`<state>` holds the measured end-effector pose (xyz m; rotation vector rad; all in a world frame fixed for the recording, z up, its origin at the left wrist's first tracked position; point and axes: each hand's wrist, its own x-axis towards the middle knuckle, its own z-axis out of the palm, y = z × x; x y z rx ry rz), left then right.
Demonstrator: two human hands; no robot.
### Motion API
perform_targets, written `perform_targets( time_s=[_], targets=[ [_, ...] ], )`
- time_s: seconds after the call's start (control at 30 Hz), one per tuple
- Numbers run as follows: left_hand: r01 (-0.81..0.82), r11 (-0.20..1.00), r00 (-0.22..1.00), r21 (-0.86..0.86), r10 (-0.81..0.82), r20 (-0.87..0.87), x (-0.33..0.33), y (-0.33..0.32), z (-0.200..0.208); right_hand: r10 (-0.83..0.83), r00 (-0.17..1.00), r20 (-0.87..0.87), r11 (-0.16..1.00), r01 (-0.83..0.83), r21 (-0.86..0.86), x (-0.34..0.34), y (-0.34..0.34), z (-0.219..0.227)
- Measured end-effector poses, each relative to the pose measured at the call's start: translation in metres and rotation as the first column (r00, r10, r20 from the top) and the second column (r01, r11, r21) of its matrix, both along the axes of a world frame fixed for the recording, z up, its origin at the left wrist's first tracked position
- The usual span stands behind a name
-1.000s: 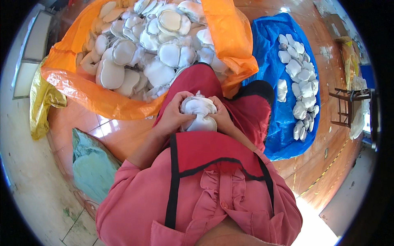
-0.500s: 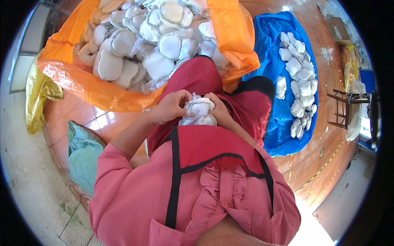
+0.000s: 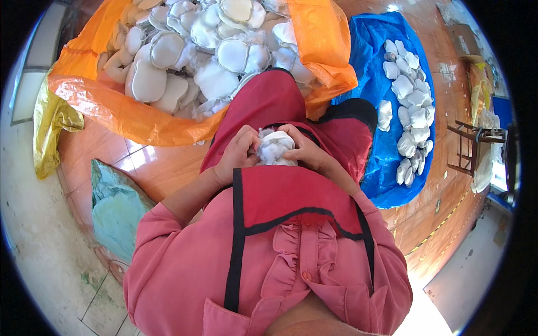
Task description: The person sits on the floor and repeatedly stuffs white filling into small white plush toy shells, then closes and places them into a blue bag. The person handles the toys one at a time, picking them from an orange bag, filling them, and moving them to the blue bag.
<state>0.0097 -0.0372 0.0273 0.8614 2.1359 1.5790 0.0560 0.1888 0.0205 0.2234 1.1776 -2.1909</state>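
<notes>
Left hand (image 3: 238, 154) and right hand (image 3: 311, 154) both clasp one white padded piece (image 3: 276, 148) over the lap, above the red apron (image 3: 291, 196). It appears light, soft, crushable; best gripped at its edges.

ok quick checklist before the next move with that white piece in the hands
1. Both hands on the white piece: ok, left hand and right hand close around it.
2. Piece over the red apron: ok.
3. Piece's finish: cannot tell, fingers cover it.
4. Orange sack of white pieces close ahead: ok.
5. Blue sheet with laid-out pieces to the right: ok.
</notes>
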Motion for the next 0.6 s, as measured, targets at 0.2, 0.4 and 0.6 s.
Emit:
perform_targets(
  time_s=[0.2, 0.4, 0.6],
  targets=[
    [-0.101, 0.993, 0.990, -0.053, 0.095, -0.108, 0.008, 0.002, -0.019, 0.227, 0.943, -0.245, 0.813, -0.045, 0.581, -0.010, -0.008, -0.009],
    [0.060, 0.937, 0.993, -0.345, -0.090, -0.072, 0.001, 0.004, -0.014, 0.139, 0.939, -0.316, 0.811, 0.075, 0.581, -0.003, -0.017, -0.036],
    [0.273, 0.836, 0.952, -0.477, -0.307, 0.008, -0.013, 0.001, -0.004, 0.032, 0.945, -0.325, 0.870, 0.134, 0.475, 0.000, -0.017, -0.109]
  ],
)
